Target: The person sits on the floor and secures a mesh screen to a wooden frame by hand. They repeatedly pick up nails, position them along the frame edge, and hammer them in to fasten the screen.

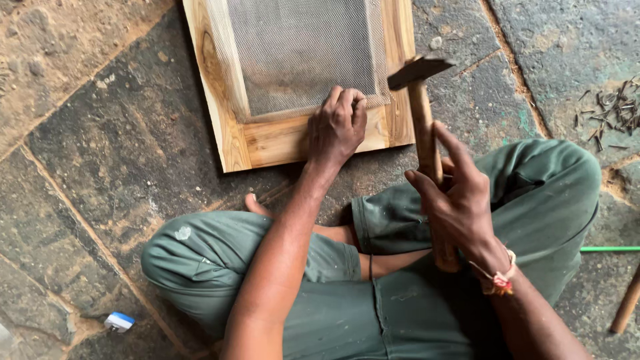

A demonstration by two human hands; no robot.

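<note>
Head view shows our left hand [337,127] curled nearly shut, fingertips pinched together at the lower edge of the mesh [300,53] where it meets the frame [280,143] — whether a nail sits between them we cannot tell. Our right hand [460,200] is wrapped around the handle of a hammer [427,133], thumb and forefinger loosened a little, the dark head raised just right of the left hand. We sit cross-legged in green trousers [547,193] on a stone floor [100,153]; our knees lie just below the frame. Nails [610,113] lie scattered to the far right, a small blue-and-white object [119,322] lower left. Pale wood, visibly grained, makes up the frame, with grey wire mesh overlapping its inner edge.
</note>
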